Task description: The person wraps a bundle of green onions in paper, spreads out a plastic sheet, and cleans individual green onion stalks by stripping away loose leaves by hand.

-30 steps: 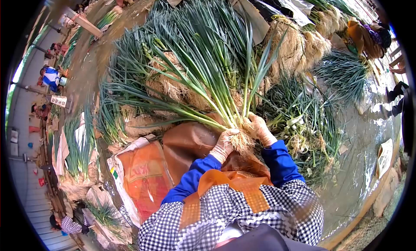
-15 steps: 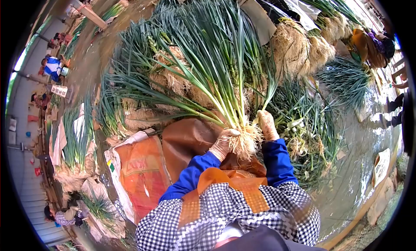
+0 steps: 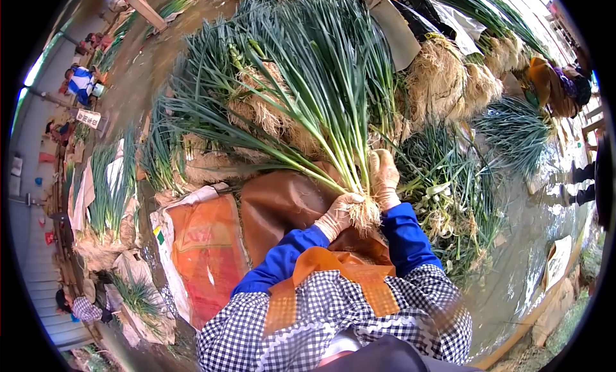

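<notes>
A fanned bunch of leek-like stalks [image 3: 343,157], with long green leaves and pale lower ends, stands tilted away over my lap. My left hand [image 3: 339,216] is closed around its base from the left, beside the trailing tangle of roots [image 3: 364,216]. On the right side of the stalks, my right hand [image 3: 385,179] is closed against the bunch, just above the roots; part of its fingers is hidden. A brown apron [image 3: 282,202] covers my lap beneath the bunch.
A big heap of similar plants [image 3: 218,70] lies ahead, with rooted bundles [image 3: 436,77] at the upper right. Loose plants and leaf scraps [image 3: 449,205] lie to my right. An orange sack [image 3: 208,250] is at my left. Other people [image 3: 81,83] sit along the far left.
The single stalk that my right hand held apart at the right is no longer separate. That hand has moved left and down onto the bunch, whose roots now look more gathered.
</notes>
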A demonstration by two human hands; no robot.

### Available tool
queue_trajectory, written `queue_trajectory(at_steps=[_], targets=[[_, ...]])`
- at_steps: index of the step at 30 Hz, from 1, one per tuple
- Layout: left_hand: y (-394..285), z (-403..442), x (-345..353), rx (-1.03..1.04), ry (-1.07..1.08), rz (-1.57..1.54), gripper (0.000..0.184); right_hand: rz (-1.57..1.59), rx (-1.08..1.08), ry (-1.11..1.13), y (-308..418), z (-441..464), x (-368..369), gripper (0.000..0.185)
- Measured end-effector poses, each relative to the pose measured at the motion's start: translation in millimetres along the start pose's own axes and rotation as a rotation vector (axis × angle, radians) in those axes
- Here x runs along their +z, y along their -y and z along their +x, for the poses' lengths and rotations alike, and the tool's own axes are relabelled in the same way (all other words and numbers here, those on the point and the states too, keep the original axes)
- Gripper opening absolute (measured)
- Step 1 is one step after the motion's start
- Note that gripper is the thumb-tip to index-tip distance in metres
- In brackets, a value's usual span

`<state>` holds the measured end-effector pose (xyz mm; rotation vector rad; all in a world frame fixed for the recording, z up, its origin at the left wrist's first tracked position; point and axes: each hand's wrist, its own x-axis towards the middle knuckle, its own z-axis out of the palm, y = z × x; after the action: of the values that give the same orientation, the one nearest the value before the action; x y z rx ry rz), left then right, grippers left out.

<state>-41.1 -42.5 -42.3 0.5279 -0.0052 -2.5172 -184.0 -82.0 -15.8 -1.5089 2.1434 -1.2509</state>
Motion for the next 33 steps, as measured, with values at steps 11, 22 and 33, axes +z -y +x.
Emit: queue_trajectory(at_steps=[11,22,33], targets=[[8.4,9.2,-2.5,0.144,-0.266,0.105,0.02,-0.195,-0.052,0.571,33.1,68.3,11.5,0.039],[1.8,15.2,-21.0,0.057,-0.067,-0.069,0.043,0.596,0.439,0.342,-37.8,-5.0,-190.0,0.019],[4.6,11.1,-26.1,0.146,-0.102,0.137,0.04,-0.404,-0.483,0.928,44.5,47.3,-51.0,0.029]])
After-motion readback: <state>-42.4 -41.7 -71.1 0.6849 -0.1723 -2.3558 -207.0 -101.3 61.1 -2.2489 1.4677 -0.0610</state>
